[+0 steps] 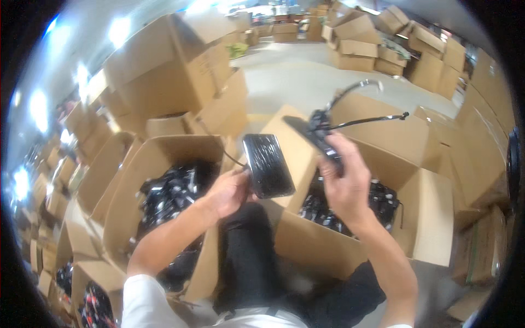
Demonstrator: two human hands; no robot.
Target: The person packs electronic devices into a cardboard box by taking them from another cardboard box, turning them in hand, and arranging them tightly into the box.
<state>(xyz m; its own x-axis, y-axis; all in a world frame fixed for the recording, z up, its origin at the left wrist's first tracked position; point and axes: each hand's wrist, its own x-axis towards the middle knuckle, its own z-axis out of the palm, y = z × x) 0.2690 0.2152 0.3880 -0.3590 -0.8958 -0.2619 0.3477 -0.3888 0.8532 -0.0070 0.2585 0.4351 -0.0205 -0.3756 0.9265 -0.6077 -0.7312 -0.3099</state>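
Overhead, held up in the left hand [232, 191]: a flat black slab wrapped in glossy film [268, 165], roughly rectangular, tilted, gripped at its lower left edge between two open cartons. Left grip clenched on that slab, with a thin black cord [232, 158] trailing from near the fingers toward the left carton. Raised just beside it in the right hand [344, 183]: a dark, elongated device [320, 136], grasped along its lower end, angled up and to the left. Right grip closed around that device. Sprouting from its top, two thin stalks: a curved black cable [350, 90] arching up and to the right, and a straight thin rod [372, 119] pointing right, ending in a small tip. Slab and device near each other, not touching as far as could be made out.

Below the left hand, an open cardboard box [158, 150] filled with black, film-wrapped items [169, 191]. Below the right hand, a second open cardboard box [432, 218] holding more black pieces [383, 199], too jumbled to tell apart. Between the boxes, dark trousers [249, 257] of the seated person, white sleeves at the lower edge. Beyond, stacked cartons [175, 65] on the left, a pale concrete floor [295, 76], and further piled cartons [383, 49] at the far end.
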